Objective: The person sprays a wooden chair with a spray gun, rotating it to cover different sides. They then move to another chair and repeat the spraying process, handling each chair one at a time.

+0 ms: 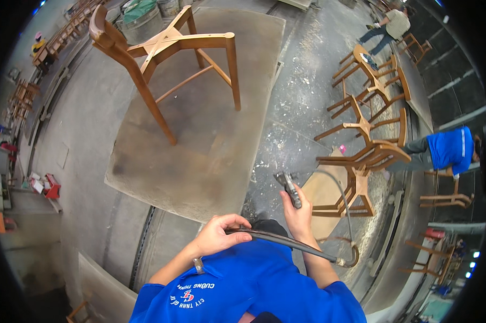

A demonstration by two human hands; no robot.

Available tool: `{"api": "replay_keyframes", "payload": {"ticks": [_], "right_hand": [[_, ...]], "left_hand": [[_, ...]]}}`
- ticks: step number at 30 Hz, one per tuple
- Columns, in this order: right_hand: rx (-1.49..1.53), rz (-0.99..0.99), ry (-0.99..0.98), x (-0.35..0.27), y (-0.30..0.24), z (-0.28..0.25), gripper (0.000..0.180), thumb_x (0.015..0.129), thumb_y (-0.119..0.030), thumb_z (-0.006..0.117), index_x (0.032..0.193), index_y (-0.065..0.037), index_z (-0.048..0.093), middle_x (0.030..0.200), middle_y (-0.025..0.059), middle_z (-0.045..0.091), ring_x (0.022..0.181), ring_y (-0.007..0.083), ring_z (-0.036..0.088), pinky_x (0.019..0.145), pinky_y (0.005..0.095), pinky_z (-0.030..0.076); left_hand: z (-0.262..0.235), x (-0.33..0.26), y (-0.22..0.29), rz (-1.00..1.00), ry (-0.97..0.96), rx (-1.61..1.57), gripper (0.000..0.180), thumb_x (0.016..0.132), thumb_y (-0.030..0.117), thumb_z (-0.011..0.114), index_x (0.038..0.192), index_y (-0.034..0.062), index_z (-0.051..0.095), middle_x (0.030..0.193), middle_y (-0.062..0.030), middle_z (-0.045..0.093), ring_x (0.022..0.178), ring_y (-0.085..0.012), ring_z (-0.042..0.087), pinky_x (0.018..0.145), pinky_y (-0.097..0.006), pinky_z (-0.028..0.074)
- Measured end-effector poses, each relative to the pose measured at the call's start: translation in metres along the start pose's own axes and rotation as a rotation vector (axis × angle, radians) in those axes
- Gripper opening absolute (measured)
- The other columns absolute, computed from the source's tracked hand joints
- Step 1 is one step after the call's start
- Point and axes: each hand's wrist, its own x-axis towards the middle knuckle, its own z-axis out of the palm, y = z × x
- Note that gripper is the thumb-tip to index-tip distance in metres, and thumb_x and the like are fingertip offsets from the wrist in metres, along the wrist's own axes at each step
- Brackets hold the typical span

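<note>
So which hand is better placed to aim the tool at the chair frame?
Probably the right hand: it already grips the spray tool, nozzle pointing away towards the board under the chair frame. The left hand only holds the hose near the body.

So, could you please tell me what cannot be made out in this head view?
- Nozzle of the dark metal spray tool: the right hand wraps its grip.
- Black rubber hose: one stretch lies under the left hand; its far end cannot be traced.
- Stacked brown wooden chair frames: they overlap, so no sure count.
- Left-edge benches: too small.
</note>
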Motion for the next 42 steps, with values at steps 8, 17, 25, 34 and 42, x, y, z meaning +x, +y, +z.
{"api": "replay_keyframes", "payload": {"ticks": [8, 17, 25, 34, 42], "right_hand": [[0.292, 0.331, -0.187, 0.134, 0.039, -0.074, 0.037, 0.103, -0.036, 0.055, 0.095, -0.002, 0.065, 0.073, 0.0041, 0.065, 0.062, 0.0111, 0.063, 0.042, 0.0240, 0.041], [0.544, 0.133, -0.250, 0.351, 0.030, -0.192, 0.045, 0.103, -0.049, 0.048, 0.099, -0.006, 0.058, 0.078, 0.0049, 0.065, 0.067, 0.0151, 0.067, 0.043, 0.0227, 0.039], [0.596, 0.189, -0.249, 0.474, -0.013, -0.196, 0.048, 0.101, -0.055, 0.051, 0.104, -0.007, 0.054, 0.076, 0.0054, 0.062, 0.065, 0.0158, 0.065, 0.042, 0.0240, 0.038], [0.498, -0.070, -0.337, 0.582, -0.088, -0.155, 0.051, 0.101, -0.056, 0.047, 0.107, -0.007, 0.054, 0.076, 0.0042, 0.061, 0.066, 0.0144, 0.064, 0.041, 0.0226, 0.037], [0.587, -0.360, -0.594, 0.662, -0.167, -0.115, 0.062, 0.098, -0.063, 0.048, 0.103, -0.001, 0.053, 0.079, 0.0074, 0.058, 0.071, 0.0168, 0.062, 0.042, 0.0211, 0.035]], "left_hand": [[0.040, 0.115, -0.001, -0.190, -0.076, -0.056, 0.030, 0.093, 0.025, 0.073, 0.111, 0.0026, 0.067, 0.099, -0.0035, 0.071, 0.092, -0.0076, 0.063, 0.080, -0.024, 0.050], [0.107, 0.298, 0.070, -0.034, 0.065, -0.057, 0.034, 0.093, 0.027, 0.073, 0.114, 0.0012, 0.065, 0.098, -0.0035, 0.071, 0.089, -0.0087, 0.064, 0.078, -0.024, 0.050], [0.105, 0.364, 0.091, 0.021, 0.254, 0.022, 0.032, 0.094, 0.032, 0.071, 0.111, 0.0055, 0.067, 0.069, 0.0046, 0.060, 0.063, -0.0030, 0.050, 0.058, -0.024, 0.038], [0.030, 0.461, 0.135, 0.066, 0.269, 0.010, 0.034, 0.094, 0.035, 0.071, 0.112, 0.0062, 0.067, 0.069, 0.0031, 0.063, 0.064, -0.0044, 0.052, 0.058, -0.026, 0.040], [-0.025, 0.489, 0.193, 0.145, 0.403, 0.064, 0.039, 0.093, 0.037, 0.072, 0.115, 0.0046, 0.066, 0.060, 0.0063, 0.046, 0.058, -0.0050, 0.042, 0.054, -0.027, 0.033]]}}
